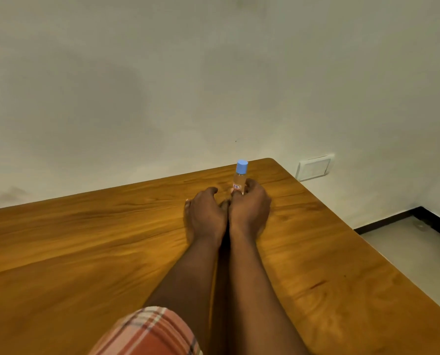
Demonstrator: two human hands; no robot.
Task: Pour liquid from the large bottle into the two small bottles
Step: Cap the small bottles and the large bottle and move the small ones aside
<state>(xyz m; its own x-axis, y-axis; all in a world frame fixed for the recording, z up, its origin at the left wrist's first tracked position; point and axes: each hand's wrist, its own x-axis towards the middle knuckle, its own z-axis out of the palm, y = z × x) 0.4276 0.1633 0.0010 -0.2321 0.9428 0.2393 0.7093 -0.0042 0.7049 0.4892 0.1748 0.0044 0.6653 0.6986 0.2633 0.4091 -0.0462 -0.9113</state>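
Observation:
A clear bottle (240,176) with a light blue cap and a small red-and-white label stands upright near the far right corner of the wooden table (85,239). My right hand (249,208) is wrapped around its lower part. My left hand (204,213) lies right beside it, fingers curled downward toward the tabletop; what is under it is hidden. Both forearms stretch out side by side from the bottom of the view. No other bottle shows.
The table's right edge runs diagonally from the far corner to the bottom right, with grey floor (413,252) beyond it. A pale wall stands behind, with a white switch plate (315,167) to the right. A plaid sleeve (149,334) shows at the bottom.

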